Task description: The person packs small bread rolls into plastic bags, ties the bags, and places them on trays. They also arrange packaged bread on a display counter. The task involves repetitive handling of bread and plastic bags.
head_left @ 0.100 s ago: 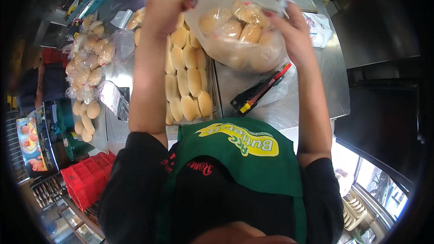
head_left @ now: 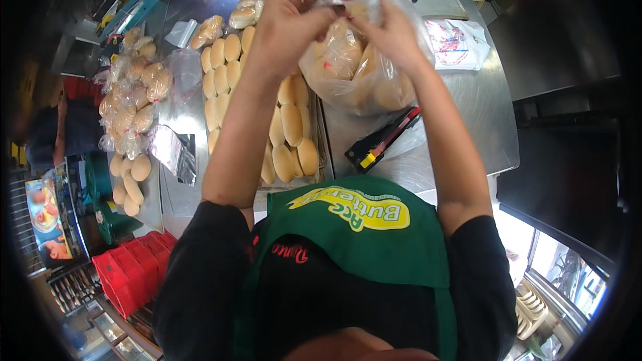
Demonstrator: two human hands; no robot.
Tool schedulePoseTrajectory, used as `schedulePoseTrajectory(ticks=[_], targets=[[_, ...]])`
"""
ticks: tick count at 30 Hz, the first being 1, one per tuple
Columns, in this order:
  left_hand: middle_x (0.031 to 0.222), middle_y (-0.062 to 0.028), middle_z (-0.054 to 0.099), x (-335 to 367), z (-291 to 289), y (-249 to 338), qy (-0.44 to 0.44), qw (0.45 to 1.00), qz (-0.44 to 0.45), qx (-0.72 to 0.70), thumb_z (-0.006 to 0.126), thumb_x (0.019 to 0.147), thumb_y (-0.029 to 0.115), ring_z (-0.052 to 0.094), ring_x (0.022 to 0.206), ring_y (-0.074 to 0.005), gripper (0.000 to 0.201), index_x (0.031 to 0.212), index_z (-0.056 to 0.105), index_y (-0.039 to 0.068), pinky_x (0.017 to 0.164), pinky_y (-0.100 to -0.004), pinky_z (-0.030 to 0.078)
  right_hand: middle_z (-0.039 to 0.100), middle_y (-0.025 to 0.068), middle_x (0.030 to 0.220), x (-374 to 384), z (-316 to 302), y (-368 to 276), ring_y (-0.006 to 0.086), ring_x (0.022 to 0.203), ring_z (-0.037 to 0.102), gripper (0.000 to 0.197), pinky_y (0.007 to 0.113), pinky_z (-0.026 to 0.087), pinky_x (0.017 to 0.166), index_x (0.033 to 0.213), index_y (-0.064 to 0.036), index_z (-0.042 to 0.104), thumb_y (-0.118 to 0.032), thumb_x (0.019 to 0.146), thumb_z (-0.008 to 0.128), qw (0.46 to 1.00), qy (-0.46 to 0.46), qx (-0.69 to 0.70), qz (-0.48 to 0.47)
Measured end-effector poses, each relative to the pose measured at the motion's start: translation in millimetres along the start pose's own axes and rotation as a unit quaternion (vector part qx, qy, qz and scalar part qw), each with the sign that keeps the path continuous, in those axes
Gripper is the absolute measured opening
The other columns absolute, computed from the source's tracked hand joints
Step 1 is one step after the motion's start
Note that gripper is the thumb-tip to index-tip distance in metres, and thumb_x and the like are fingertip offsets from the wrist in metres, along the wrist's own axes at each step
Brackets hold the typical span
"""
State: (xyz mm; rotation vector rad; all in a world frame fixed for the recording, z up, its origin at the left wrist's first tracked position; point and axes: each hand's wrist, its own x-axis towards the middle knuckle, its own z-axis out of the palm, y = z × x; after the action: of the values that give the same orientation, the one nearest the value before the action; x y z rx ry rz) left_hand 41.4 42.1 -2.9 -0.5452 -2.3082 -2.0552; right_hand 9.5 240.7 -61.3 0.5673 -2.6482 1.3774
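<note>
Clear plastic is bunched between both my hands: my left hand (head_left: 294, 17) and right hand (head_left: 391, 30) pinch the gathered neck of the bag of buns (head_left: 354, 70), fingers pressed together at its top. The bag hangs just above the steel table (head_left: 468, 120), beside the tray of loose buns (head_left: 287, 127). To close it well, I judge I should keep the neck tight and twist evenly (the film looks thin). A black and red bag sealer (head_left: 381, 140) lies near.
</note>
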Motion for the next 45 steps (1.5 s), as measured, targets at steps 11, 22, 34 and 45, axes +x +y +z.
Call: schedulePoseTrajectory(ticks=[11, 22, 34, 45], targets=[[0.098, -0.0168, 0.069, -6.4, -21.4, -21.8, 0.186, 0.963, -0.012, -0.196, 0.056, 0.082, -0.008, 0.058, 0.069, -0.0094, 0.034, 0.116, 0.058, 0.0, 0.061, -0.0208, 0.046, 0.034, 0.0156, 0.153, -55.7, 72.0, -3.7, 0.0339, 0.14, 0.033, 0.066, 0.046, 0.029, 0.112, 0.148, -0.0084, 0.033, -0.023, 0.088, 0.055, 0.91, -0.075, -0.401, -0.069], [0.085, -0.0019, 0.064, -24.3, 8.5, -16.4, -0.05, 0.996, -0.01, -0.072, 0.057, 0.077, -0.003, 0.058, 0.076, -0.0102, 0.018, 0.092, 0.066, 0.003, 0.068, -0.0234, 0.047, 0.069, 0.0151, 0.1, -23.1, 11.4, 13.8, 0.022, 0.102, 0.065, 0.034, 0.037, 0.05, 0.089, 0.108, -0.0001, 0.067, -0.026, 0.088, 0.058, 0.988, -0.079, -0.019, 0.131], [0.077, 0.0006, 0.054, 9.1, 22.1, 46.4, -0.096, 0.977, 0.13, -0.143, 0.045, 0.085, -0.01, 0.05, 0.067, -0.0067, 0.024, 0.096, 0.06, 0.005, 0.061, -0.0197, 0.041, 0.064, 0.0131, 0.067, 61.7, -101.7, -137.8, 0.0209, 0.046, 0.059, 0.017, 0.035, 0.046, 0.042, 0.081, 0.0044, 0.066, -0.009, 0.083, 0.056, 0.957, 0.111, -0.206, 0.169], [0.082, -0.0033, 0.062, -22.9, 18.7, 6.5, -0.127, 0.969, 0.158, 0.143, 0.05, 0.08, -0.01, 0.06, 0.077, -0.0129, 0.024, 0.095, 0.061, 0.005, 0.076, -0.0275, 0.049, 0.06, 0.0027, 0.072, -11.5, -8.4, -49.2, 0.0134, 0.07, 0.059, 0.025, 0.027, 0.049, 0.065, 0.091, 0.0008, 0.063, -0.023, 0.092, 0.057, 0.968, 0.034, 0.157, 0.192]])
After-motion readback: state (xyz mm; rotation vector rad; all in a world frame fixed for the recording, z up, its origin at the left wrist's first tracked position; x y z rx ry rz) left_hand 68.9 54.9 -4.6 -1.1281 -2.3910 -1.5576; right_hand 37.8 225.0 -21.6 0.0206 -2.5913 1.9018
